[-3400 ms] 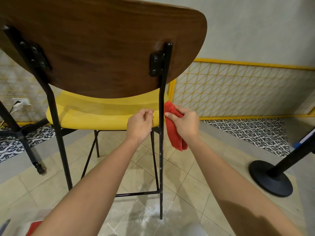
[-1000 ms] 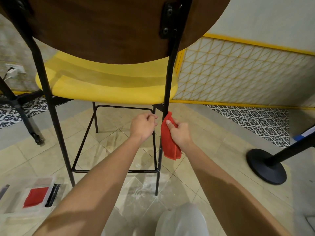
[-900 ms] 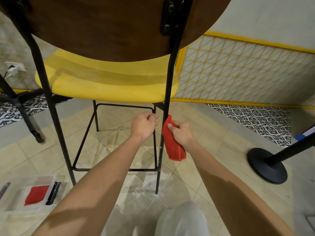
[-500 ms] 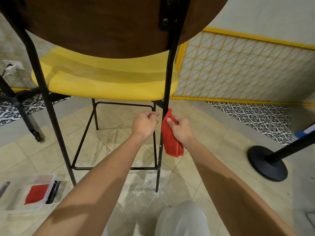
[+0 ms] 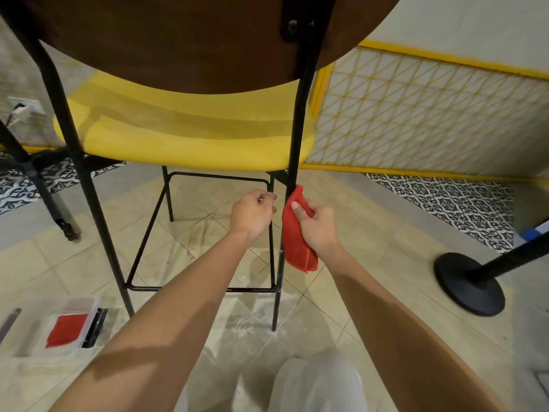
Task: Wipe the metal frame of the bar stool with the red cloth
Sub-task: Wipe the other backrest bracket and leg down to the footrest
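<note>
The bar stool has a brown wooden backrest, a yellow seat and a thin black metal frame. My right hand grips the red cloth and presses its top against the rear right leg just below the seat. The cloth's lower part hangs loose beside the leg. My left hand is closed in a loose fist just left of that leg, at the inner upright bar; whether it grips the bar I cannot tell.
A clear plastic box holding something red lies on the tiled floor at lower left. The black round base of a post stands at right. Another black leg stands far left. A yellow-framed lattice panel lines the wall behind.
Over the last seconds my right hand slid the cloth down the rear right leg from seat level to below the seat, then a little back up. The view tilted down slightly.
</note>
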`<act>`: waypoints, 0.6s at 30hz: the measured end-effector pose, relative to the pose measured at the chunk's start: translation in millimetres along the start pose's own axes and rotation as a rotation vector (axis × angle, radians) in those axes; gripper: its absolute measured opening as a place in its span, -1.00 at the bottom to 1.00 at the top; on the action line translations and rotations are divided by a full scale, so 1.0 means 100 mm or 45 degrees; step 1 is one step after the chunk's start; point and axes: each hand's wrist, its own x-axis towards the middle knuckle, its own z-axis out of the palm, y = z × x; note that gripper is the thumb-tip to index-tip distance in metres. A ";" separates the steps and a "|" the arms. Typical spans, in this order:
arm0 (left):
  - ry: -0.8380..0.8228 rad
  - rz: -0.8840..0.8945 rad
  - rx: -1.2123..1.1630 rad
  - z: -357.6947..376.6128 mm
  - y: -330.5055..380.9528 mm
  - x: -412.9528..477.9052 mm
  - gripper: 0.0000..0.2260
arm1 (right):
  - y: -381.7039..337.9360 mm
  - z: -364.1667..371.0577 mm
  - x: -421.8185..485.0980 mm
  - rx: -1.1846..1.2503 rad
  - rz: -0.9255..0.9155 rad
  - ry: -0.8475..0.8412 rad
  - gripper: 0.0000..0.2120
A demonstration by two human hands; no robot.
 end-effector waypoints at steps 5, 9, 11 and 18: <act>-0.036 -0.007 0.012 0.02 -0.02 -0.03 -0.74 | 0.05 0.02 -0.03 -0.289 -0.035 0.044 -0.69; -0.038 -0.007 0.029 0.01 -0.03 -0.06 -0.74 | 0.11 -0.14 -0.05 -0.574 -0.180 0.201 -0.61; -0.024 -0.002 0.036 0.00 -0.02 -0.07 -0.74 | 0.06 -0.22 -0.10 -0.526 -0.360 0.345 -0.61; -0.015 0.041 0.023 -0.07 0.06 -0.09 -0.74 | -0.34 -0.32 -0.01 -0.998 -1.273 0.432 -0.66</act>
